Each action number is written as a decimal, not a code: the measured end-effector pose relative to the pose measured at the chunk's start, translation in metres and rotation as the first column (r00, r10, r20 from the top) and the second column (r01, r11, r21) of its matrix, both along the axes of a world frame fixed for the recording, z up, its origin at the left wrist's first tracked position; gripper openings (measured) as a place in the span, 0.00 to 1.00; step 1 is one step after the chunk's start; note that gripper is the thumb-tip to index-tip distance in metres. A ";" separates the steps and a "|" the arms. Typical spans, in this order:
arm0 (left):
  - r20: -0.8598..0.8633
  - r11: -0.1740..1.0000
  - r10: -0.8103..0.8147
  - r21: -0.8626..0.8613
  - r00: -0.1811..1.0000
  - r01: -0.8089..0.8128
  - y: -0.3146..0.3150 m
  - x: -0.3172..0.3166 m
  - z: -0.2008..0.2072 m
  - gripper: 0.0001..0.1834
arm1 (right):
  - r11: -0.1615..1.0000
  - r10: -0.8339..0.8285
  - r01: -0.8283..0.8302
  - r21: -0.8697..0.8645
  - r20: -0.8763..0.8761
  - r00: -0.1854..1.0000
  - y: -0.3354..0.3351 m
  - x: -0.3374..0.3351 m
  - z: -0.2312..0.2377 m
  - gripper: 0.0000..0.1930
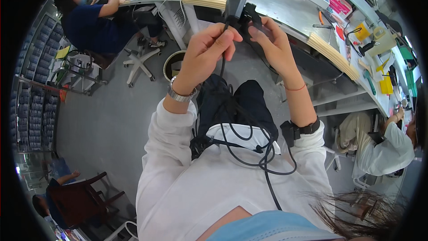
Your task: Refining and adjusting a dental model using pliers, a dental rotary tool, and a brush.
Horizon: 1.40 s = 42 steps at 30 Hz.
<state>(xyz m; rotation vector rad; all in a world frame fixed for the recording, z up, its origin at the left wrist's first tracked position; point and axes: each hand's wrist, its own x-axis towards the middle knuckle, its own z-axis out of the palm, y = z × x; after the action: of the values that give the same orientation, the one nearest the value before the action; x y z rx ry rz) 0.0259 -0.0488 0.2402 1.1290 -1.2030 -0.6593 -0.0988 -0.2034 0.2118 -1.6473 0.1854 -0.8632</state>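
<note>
My left hand (209, 49), with a metal watch on its wrist, pinches a thin black cable (223, 67) just below a black boxy device (235, 6). Close by on the right, my right hand (274, 44) has thumb and fingers closed around a black strap-like piece (252, 14) beside the device. Its exact kind is hard to make out. Both hands are raised in front of the bench edge. More loops of black cable (263, 165) hang over my lap and white top. On my right forearm sits a black strap with a small black module (290, 134).
The workbench (285, 6) curves across the front, with tools, papers and boxes on it. A person in dark blue (89, 27) sits far left; another in white (388, 149) works at the right. A bin (174, 64) and a wheeled chair base (139, 64) stand on the floor.
</note>
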 end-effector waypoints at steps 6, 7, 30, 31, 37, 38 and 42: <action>-0.018 0.977 -0.017 0.214 1.000 0.020 0.011 0.002 -0.045 0.15 | 0.965 0.069 -0.051 0.257 -0.063 0.996 -0.003 -0.014 -0.033 0.10; -0.041 0.976 -0.026 0.213 0.999 0.034 0.014 0.001 -0.061 0.14 | 0.965 0.070 -0.051 0.257 -0.064 0.996 -0.004 -0.017 -0.039 0.10; -0.462 0.698 -0.187 0.559 0.867 0.448 0.027 -0.063 -0.180 0.28 | 0.846 0.273 0.214 0.489 -0.740 0.614 -0.009 -0.147 -0.195 0.15; -0.474 0.722 -0.150 0.547 0.868 0.423 0.029 -0.063 -0.187 0.27 | 0.839 0.315 0.193 0.509 -0.744 0.590 -0.004 -0.142 -0.202 0.15; -0.449 0.613 -0.078 0.683 0.890 0.398 0.049 -0.049 -0.208 0.24 | 0.850 0.521 -0.138 0.508 -0.775 0.357 0.012 -0.111 -0.217 0.16; -0.398 0.573 -0.090 0.729 0.913 0.374 0.054 -0.048 -0.211 0.24 | 0.841 0.540 -0.228 0.491 -0.787 0.298 0.012 -0.108 -0.222 0.16; 0.005 0.535 -0.391 0.815 0.920 0.223 0.088 -0.047 -0.194 0.35 | 0.858 0.509 -0.267 0.438 -0.797 0.326 0.014 -0.103 -0.233 0.15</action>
<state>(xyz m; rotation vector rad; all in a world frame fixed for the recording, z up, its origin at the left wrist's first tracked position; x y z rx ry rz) -0.0211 0.0393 0.0464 1.7810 -1.3066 -1.5191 -0.2021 -0.1898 -0.0216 -1.6620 0.5781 0.5245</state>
